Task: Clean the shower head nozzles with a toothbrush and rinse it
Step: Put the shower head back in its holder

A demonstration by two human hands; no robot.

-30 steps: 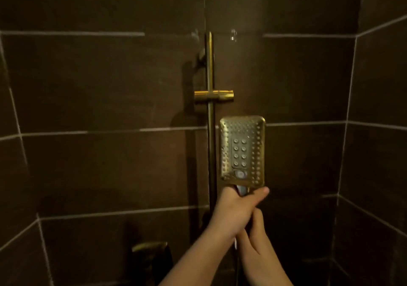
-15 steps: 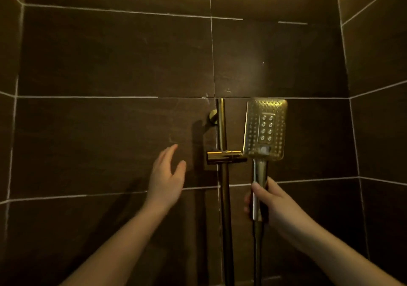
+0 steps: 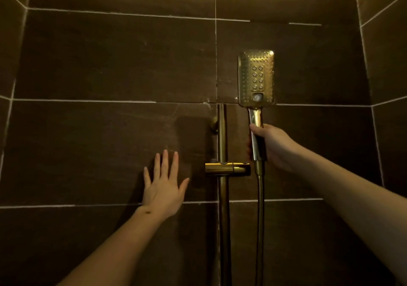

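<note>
A rectangular gold shower head (image 3: 256,78) stands upright, nozzle face towards me, right of the rail top. My right hand (image 3: 272,147) grips its handle just below the head. Its hose (image 3: 259,219) hangs straight down from the handle. My left hand (image 3: 164,183) is spread flat, fingers apart, against the dark wall tile to the left of the rail, holding nothing. No toothbrush is in view.
A vertical gold rail (image 3: 222,197) runs down the tiled wall, with a gold holder bracket (image 3: 226,168) sticking out to the right, just below my right hand. Dark brown tiles (image 3: 110,61) with pale grout cover the wall and both side corners.
My left hand let go of the shower head and moved left onto the wall. My right hand lifted the shower head higher, above the bracket. The view tilted up.
</note>
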